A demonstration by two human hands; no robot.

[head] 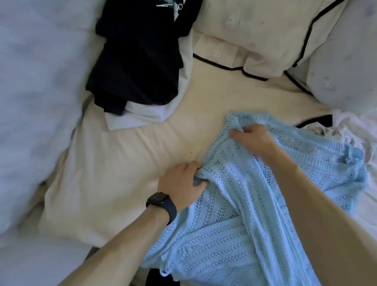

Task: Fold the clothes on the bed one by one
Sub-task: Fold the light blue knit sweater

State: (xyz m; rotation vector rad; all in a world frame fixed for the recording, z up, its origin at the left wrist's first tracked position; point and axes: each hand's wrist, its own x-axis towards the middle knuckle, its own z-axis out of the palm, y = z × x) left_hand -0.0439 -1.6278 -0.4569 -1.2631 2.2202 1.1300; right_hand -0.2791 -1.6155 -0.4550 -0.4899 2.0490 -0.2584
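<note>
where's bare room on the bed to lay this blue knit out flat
Bare cream sheet lies between the dark clothes above, the white duvet at left and the blue knit. The right side is crowded with rumpled white cloth and pillows.

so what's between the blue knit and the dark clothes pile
Head view: only bare cream bedsheet lies between the blue knit and the dark clothes pile, apart from white fabric under the pile.

Bare cream sheet (pixel 119 177) between dark clothes pile (pixel 137 68) and blue knit (pixel 243 229).
</note>
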